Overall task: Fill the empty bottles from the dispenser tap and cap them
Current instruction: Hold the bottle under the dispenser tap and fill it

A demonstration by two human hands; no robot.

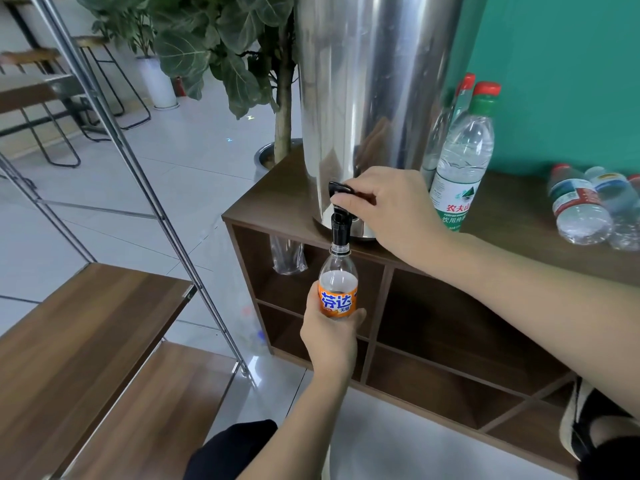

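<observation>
under the tap (338, 226), left hand (330, 336) grips the orange-labelled bottle (337, 289), hiding its base; right hand (388, 206) pinches the tap lever (341, 188).

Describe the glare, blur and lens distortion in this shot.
Head view: bright streaks of glare run down the tall steel dispenser drum; the lying clear plastic bottles at the right edge are smeared by blur; the slanted metal shelf poles bow from wide-angle distortion; the orange-labelled bottle under the tap stays sharp.
</observation>
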